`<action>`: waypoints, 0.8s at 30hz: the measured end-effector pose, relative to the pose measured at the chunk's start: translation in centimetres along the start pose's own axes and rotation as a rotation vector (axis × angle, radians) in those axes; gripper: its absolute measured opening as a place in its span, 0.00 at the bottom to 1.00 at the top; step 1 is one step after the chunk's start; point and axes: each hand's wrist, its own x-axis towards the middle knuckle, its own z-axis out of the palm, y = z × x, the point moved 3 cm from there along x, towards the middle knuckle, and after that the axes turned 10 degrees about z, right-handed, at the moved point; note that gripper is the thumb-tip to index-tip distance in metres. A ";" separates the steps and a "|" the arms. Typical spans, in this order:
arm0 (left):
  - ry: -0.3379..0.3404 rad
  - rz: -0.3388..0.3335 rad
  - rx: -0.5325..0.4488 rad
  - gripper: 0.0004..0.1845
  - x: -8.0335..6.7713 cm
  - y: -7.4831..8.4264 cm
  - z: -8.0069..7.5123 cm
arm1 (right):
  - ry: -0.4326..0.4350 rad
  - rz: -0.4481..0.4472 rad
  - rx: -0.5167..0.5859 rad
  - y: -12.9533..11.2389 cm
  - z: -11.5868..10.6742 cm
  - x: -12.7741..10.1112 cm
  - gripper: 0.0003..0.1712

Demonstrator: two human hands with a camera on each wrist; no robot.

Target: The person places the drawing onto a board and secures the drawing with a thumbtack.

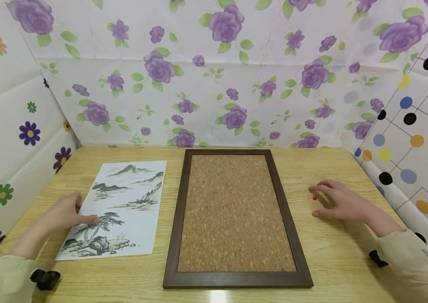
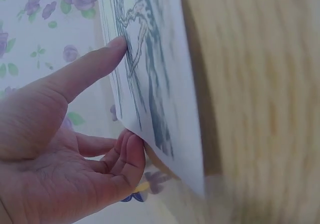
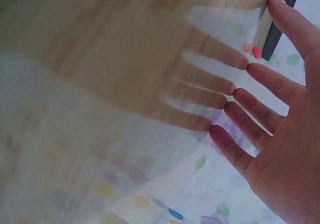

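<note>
White paper [image 1: 132, 231] with an ink landscape lies left of the cork board [image 1: 235, 212], its left edge pinched by the left hand [image 1: 62, 213]; the right hand [image 1: 341, 203], fingers extended, touches the table [image 1: 335, 265] beside a small red object [image 1: 314, 198].

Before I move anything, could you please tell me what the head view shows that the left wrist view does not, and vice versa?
Only the head view shows the right hand, the small red object close to it, the framed cork board and the mountains at the top of the printed sheet.

Only the left wrist view shows the palm of the left hand.

Both share that hand's thumb on the sheet, the wooden table and the floral backdrop.
</note>
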 end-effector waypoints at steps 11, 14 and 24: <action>-0.053 -0.030 -0.053 0.54 -0.6 -0.5 -0.7 | 0.006 0.007 0.007 -0.3 -0.1 -0.1 0.41; -0.044 -0.017 -0.053 0.50 -0.8 -0.5 -0.9 | -0.002 0.014 0.013 -0.2 -0.1 -0.1 0.41; -0.059 -0.016 -0.149 0.37 -0.9 -1.6 -1.0 | -0.021 0.034 0.132 0.3 0.0 -0.1 0.38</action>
